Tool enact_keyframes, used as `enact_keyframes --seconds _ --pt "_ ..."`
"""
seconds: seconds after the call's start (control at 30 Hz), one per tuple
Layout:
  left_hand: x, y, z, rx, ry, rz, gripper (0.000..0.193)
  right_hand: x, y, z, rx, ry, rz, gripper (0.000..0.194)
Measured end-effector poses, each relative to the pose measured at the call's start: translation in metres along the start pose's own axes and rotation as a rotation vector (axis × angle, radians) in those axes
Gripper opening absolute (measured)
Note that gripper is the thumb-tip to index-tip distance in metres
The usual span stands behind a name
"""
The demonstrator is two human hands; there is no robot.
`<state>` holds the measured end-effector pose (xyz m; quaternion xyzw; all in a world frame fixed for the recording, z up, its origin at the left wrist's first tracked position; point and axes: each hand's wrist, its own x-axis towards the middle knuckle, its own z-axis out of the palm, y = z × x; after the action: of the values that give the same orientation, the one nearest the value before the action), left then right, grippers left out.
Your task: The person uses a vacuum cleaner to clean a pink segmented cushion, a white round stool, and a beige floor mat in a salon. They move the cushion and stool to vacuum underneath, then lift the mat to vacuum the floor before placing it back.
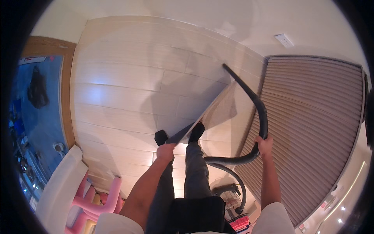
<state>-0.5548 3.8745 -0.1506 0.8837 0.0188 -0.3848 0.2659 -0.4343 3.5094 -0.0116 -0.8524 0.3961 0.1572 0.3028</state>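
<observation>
My left hand grips one edge of a thin grey mat, which hangs on a slant with its far corner away from me. My right hand is closed around the black handle end of a vacuum cleaner hose. The wand's tip points away from me, past the mat's far corner; I cannot tell whether it touches the floor. From my right hand the hose curves back toward the canister vacuum, which has a clear body and red parts.
The floor has pale wood-look tiles. On the right stands a ribbed, upholstered-looking panel. At lower left are pink chair-like pieces beside a white curved object. A wooden frame borders the left; a socket plate is on the wall.
</observation>
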Motion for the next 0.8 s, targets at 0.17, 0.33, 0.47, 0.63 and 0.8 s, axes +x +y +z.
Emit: enact_keyframes --seconds 0.17,0.33,0.47,0.63,0.8 --pt "0.014 -0.024 -0.007 -0.162 0.043 -0.182 0.012 -0.002 0.017 -0.003 -0.013 0.15 -0.007 0.017" --pt "0.051 -0.04 -0.016 -0.148 0.107 -0.243 0.014 -0.074 0.072 0.003 -0.128 0.169 0.092 0.022" --pt "0.073 -0.046 -0.022 -0.157 0.158 -0.322 0.016 -0.078 0.098 0.014 -0.152 0.285 0.192 0.026" --pt "0.086 -0.054 -0.013 -0.204 0.252 -0.478 0.021 -0.021 0.115 0.014 0.273 0.206 0.229 0.022" --pt "0.098 -0.07 0.035 -0.944 0.28 -0.597 0.027 -0.037 0.135 -0.017 0.203 0.122 0.231 0.015"
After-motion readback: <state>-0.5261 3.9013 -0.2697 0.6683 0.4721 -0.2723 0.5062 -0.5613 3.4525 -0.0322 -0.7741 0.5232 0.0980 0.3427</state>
